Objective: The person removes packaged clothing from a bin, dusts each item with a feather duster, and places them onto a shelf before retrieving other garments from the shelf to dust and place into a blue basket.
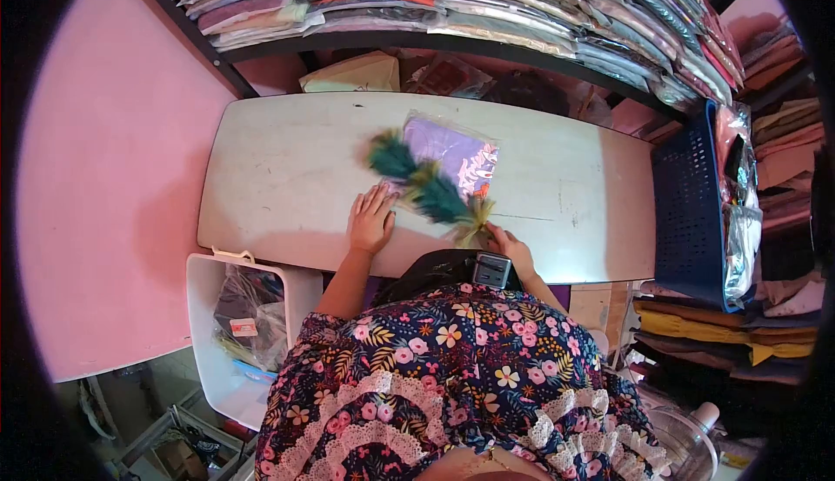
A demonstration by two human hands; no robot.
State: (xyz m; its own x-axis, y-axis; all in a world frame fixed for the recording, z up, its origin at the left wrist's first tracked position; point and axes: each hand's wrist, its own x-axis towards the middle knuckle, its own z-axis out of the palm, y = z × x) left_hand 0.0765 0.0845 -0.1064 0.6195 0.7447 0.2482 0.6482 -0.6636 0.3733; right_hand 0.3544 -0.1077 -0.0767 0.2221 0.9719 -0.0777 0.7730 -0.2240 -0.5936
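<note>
A purple folded item in clear plastic [442, 143] lies on the white table [287, 159]. Across its lower left part stretches a fluffy green and yellow duster [428, 187], somewhat blurred. My right hand [511, 250] is closed around the duster's lower right end, where the handle is mostly hidden. Beside the package's lower left corner, my left hand [374, 218] lies flat on the table with its fingers extended.
Shelves of plastic-wrapped folded garments [513, 11] stand behind the table. A blue basket [691, 211] with packages is at the right, near stacked cloth [731, 329]. At the lower left is a white bin [204, 333] holding bagged items.
</note>
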